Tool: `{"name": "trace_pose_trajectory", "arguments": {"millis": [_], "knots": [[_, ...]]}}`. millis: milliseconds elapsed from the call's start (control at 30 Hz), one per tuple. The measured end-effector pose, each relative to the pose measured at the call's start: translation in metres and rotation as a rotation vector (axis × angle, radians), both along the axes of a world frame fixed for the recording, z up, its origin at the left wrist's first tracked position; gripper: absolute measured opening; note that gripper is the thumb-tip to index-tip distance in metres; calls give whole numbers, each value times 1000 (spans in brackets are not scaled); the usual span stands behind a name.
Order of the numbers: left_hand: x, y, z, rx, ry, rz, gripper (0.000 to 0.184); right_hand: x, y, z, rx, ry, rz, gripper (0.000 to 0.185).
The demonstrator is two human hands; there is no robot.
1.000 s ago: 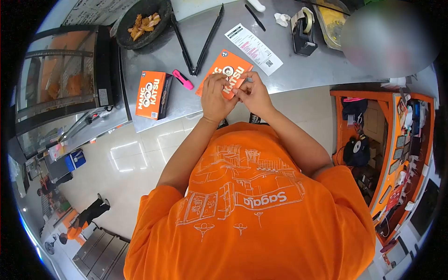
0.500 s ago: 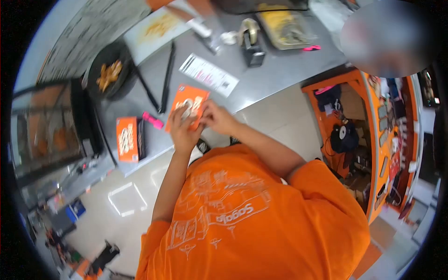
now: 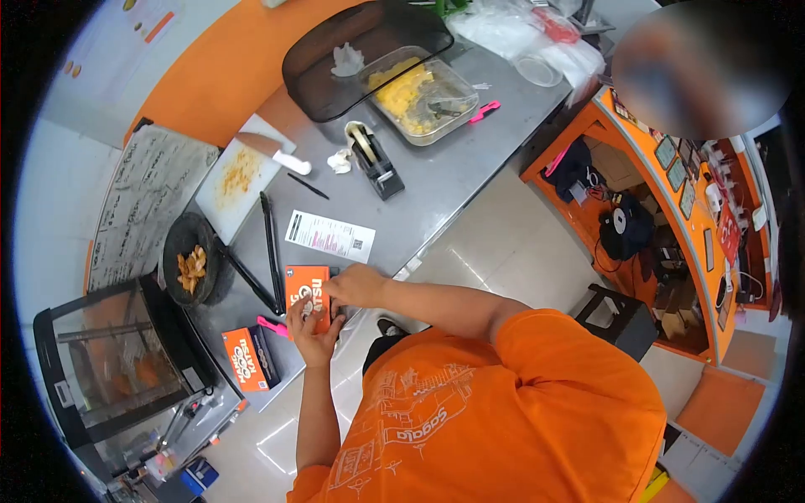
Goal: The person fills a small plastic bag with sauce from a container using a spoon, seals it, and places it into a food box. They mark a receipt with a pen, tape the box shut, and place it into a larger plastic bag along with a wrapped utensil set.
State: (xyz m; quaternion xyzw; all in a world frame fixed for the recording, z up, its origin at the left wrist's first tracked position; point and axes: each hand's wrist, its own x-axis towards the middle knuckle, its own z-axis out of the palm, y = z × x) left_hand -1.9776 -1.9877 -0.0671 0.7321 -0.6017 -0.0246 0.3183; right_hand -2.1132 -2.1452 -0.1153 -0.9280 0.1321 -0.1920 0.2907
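Note:
An orange box with white lettering (image 3: 307,281) lies on the steel table at its near edge. My left hand (image 3: 314,337) grips its near end, fingers over the top and thumb at the side. My right hand (image 3: 355,287) is closed at the box's right side, its fingertips partly hidden. A second orange box (image 3: 243,359) with a dark side stands to the left. Between the boxes lies a pink marker (image 3: 272,326). Black tongs (image 3: 272,251) rest beyond them, and a printed receipt (image 3: 329,235) lies just past the held box.
A stone bowl of fried pieces (image 3: 191,270), a cutting board (image 3: 243,186) and a knife (image 3: 272,151) are at the left. Farther back are a tape dispenser (image 3: 376,163) and a tray of yellow food (image 3: 419,96). A glass display case (image 3: 117,360) borders the table.
The view has turned, bringing the tray and cutting board fully in. Both hands stay at the box; my right hand is now at its side, where a dark side panel shows.

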Motion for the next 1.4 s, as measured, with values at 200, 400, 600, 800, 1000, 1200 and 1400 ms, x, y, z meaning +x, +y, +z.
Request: {"name": "trace_pose_trajectory", "arguments": {"millis": [200,400,600,800,1000,1200,1400], "knots": [[-6,-8,-4,-24,17,137,22,-40,0,44,48,-89,-42,38],[-12,-26,-4,-4,32,207,18,-167,-75,60,193,-148,-526,16],[-18,-60,26,-143,48,180,26,-277,-270,69,48,-224,-981,17],[-49,-136,32,-253,-56,332,20,-324,-535,45,-141,-197,-1074,23],[-144,-230,34,-266,-139,546,13,-335,-751,16,-195,125,-950,28],[-264,-310,47,-200,-128,642,15,-347,-797,8,-54,543,-936,21],[-300,-359,71,-213,-118,507,20,-365,-798,49,-85,603,-758,24]]}}
